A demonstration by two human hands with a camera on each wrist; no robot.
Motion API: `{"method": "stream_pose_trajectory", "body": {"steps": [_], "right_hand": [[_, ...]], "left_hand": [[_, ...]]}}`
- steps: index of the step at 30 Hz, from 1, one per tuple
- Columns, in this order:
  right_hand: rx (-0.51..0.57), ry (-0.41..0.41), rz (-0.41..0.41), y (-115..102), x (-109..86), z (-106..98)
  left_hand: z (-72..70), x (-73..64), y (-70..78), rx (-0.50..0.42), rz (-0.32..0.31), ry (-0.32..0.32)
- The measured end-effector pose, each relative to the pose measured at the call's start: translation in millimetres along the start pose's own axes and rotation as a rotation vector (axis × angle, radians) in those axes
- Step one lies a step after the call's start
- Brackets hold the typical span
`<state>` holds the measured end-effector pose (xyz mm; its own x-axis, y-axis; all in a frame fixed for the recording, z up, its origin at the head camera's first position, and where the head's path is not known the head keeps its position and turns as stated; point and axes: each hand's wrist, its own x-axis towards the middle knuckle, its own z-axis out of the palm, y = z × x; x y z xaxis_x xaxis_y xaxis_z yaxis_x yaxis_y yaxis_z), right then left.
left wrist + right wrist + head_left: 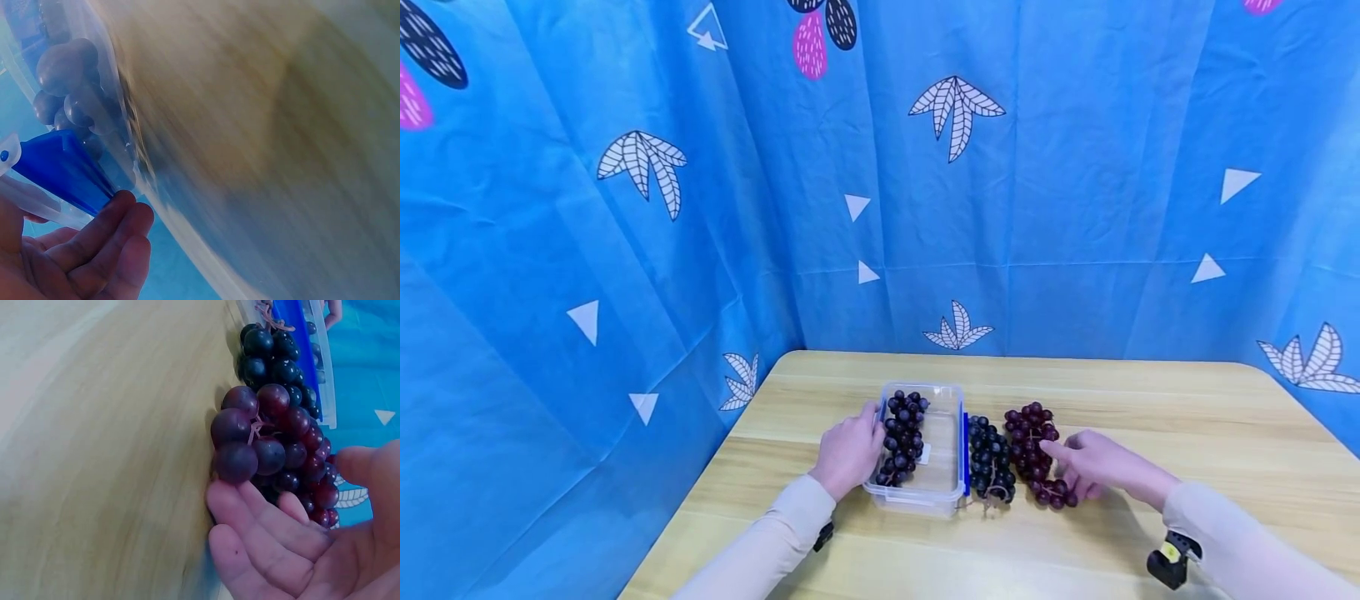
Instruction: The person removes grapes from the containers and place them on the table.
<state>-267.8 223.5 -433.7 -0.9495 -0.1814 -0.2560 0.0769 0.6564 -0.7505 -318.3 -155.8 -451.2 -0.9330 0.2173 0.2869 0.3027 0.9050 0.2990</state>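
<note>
My left hand (850, 450) grips the left side of a clear plastic container (940, 503), fingers near a blue latch flap (65, 169) in the left wrist view. Inside it, along the left wall, lies a bunch of dark purple grapes (901, 437). Beside the container's right wall is a bunch of black grapes (988, 458), its stem toward the front. Next to that lies a bunch of red grapes (1033, 442). My right hand (1093, 465) holds this red bunch from its right side, thumb over it and fingers against the lower grapes in the right wrist view.
The light wooden table (775, 433) carries everything, its far edge close to a blue patterned curtain (1037, 208). More curtain hangs on the left. A second blue latch flap (966, 454) stands between the container's right wall and the black grapes.
</note>
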Motion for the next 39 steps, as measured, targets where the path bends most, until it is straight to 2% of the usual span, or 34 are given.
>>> {"method": "stream_pose_trajectory", "body": {"steps": [7,15,28,34,39], "right_hand": [[-0.056,-0.143,-0.091,0.0,-12.4,-0.6],[-0.038,-0.26,-0.186,-3.6,-18.8,7.7],[-0.017,-0.314,-0.143,-3.4,-22.7,12.2],[-0.003,-0.335,-0.174,-1.9,-21.1,7.1],[-0.01,-0.349,-0.166,-2.3,-21.4,5.4]], "left_hand": [[-2.5,1.4,0.5,0.006,0.007,0.012],[-3.4,-0.6,-0.6,-0.01,0.006,0.012],[-1.3,-1.7,-0.1,-0.008,0.0,0.001],[-2.0,-1.7,0.5,-0.009,0.005,0.004],[-2.6,-1.5,1.0,-0.009,0.004,0.005]]}}
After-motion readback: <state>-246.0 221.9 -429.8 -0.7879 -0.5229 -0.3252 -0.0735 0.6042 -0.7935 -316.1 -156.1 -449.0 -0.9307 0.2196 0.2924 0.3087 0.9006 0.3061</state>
